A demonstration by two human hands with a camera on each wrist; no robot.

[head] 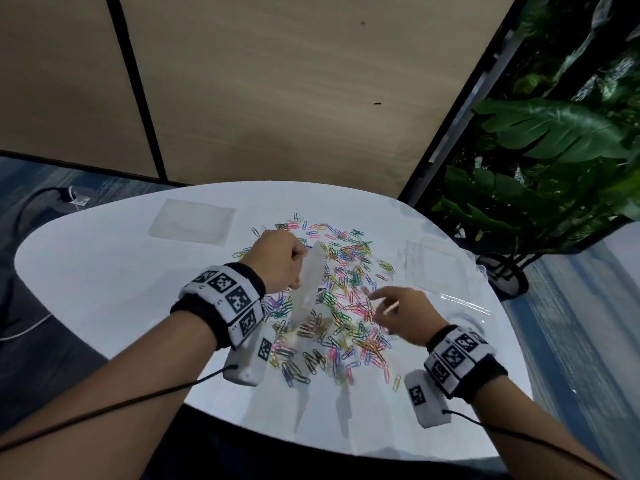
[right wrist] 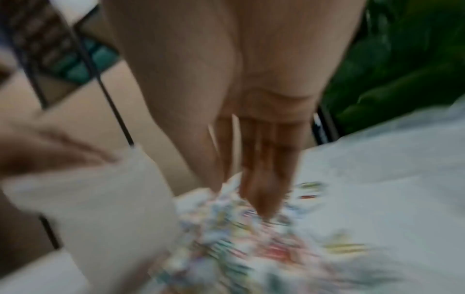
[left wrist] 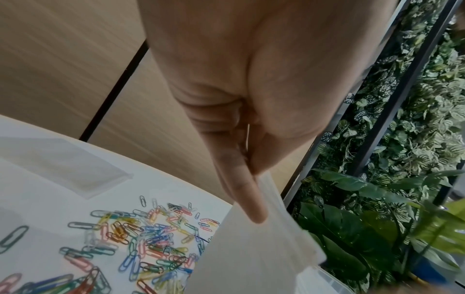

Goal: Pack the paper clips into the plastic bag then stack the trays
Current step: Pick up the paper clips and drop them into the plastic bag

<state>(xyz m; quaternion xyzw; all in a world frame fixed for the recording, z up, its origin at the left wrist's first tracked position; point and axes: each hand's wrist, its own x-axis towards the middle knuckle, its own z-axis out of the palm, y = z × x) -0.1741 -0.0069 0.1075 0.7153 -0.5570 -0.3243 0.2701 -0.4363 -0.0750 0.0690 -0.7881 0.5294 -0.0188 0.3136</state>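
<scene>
Colourful paper clips (head: 343, 299) lie scattered in a wide heap on the white table (head: 104, 271). My left hand (head: 287, 261) pinches the top edge of a translucent plastic bag (head: 308, 289), which hangs upright over the heap's left side. In the left wrist view, thumb and fingers (left wrist: 244, 189) clamp the bag (left wrist: 251, 254) above the clips (left wrist: 141, 238). My right hand (head: 384, 304) hovers over the heap's right side. Its straight fingers (right wrist: 264, 189) point down into the blurred clips (right wrist: 239, 248), beside the bag (right wrist: 113, 199). One clear tray (head: 192, 221) lies at the back left, another (head: 440, 268) at the right.
The table's front edge curves close to my forearms. A wooden panel wall stands behind the table, and leafy plants (head: 540, 161) with a black stand sit off its right side. Cables lie on the floor at the left.
</scene>
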